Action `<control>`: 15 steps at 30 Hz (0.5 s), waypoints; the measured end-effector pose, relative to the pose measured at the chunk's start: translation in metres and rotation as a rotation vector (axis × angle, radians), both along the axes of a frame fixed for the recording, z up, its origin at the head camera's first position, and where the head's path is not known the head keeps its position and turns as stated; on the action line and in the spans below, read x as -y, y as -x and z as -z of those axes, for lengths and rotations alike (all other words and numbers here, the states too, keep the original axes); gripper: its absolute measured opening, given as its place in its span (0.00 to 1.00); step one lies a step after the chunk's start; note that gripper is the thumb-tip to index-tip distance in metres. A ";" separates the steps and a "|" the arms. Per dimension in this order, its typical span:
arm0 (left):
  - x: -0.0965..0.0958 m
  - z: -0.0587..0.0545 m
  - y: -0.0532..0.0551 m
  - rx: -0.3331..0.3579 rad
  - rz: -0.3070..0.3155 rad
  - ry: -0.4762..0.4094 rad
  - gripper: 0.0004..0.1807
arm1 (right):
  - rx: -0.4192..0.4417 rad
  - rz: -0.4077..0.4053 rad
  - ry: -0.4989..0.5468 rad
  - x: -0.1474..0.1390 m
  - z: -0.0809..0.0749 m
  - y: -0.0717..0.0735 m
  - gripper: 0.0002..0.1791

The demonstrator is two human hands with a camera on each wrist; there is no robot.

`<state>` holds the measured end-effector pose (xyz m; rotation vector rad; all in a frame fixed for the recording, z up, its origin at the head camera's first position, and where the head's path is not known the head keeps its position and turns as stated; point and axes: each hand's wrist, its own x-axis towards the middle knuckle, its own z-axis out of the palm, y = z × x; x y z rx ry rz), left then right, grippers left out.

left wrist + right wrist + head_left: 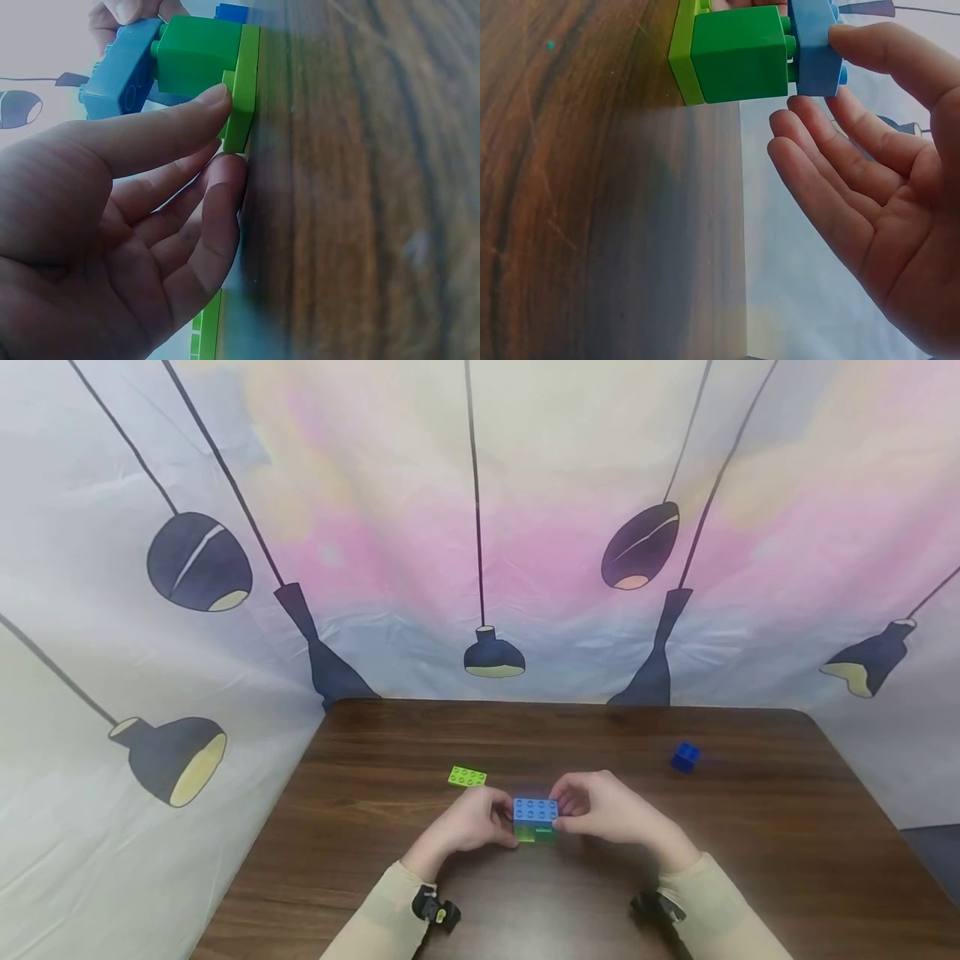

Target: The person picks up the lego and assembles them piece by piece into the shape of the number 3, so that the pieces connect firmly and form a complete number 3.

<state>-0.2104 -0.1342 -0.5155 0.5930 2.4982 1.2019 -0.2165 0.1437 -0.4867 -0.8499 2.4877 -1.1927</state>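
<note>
In the head view, both hands meet at a small block stack near the middle of the table. A lime green base plate [246, 97] lies at its bottom, with a green brick [199, 56] on one end. My left hand [468, 822] pinches that base plate between thumb and fingers. Above the green brick is a light blue brick [536, 810], which my right hand [611, 810] grips at its right end. Studs of the green brick show in a gap below the light blue brick in the right wrist view [790, 46].
A loose lime green plate [467, 776] lies behind my left hand on the dark wooden table [360, 827]. Farther right and back sits a small dark blue brick [685, 757]. A cloth backdrop [405, 552] printed with lamps hangs behind the table.
</note>
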 end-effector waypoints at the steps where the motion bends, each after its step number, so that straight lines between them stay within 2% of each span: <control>1: 0.000 0.000 0.000 -0.001 0.000 0.001 0.16 | -0.001 0.000 -0.003 0.000 0.000 0.000 0.14; 15: -0.004 0.000 -0.001 -0.033 -0.010 0.004 0.16 | -0.010 -0.015 -0.008 0.001 0.000 0.002 0.15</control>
